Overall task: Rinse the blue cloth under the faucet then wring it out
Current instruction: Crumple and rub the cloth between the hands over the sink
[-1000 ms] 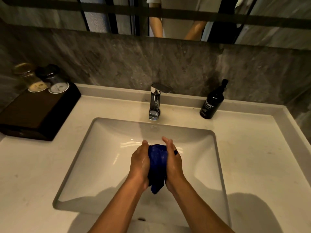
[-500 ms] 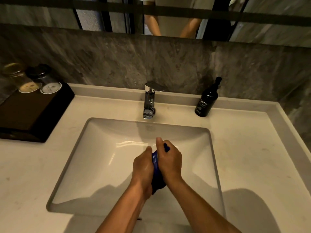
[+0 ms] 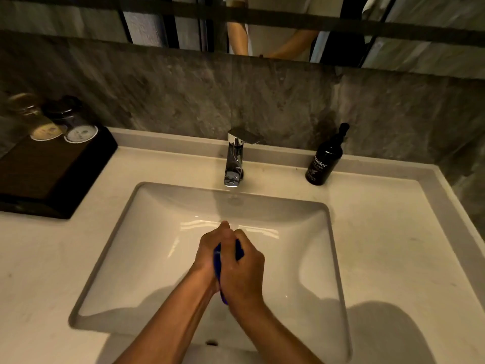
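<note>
Squeezing the cloth [image 3: 217, 261], left hand [image 3: 210, 252] and right hand [image 3: 242, 271] press shut around it over the sink [image 3: 147, 258]. Soft, wet, probably slippery: best gripped at both ends to twist.

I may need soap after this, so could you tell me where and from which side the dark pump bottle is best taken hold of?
Grip the dark pump bottle around its wide cylindrical body, below the narrow neck and pump. It stands upright at the back of the countertop, right of the faucet; come from the front or right, where nothing stands near it.
</note>
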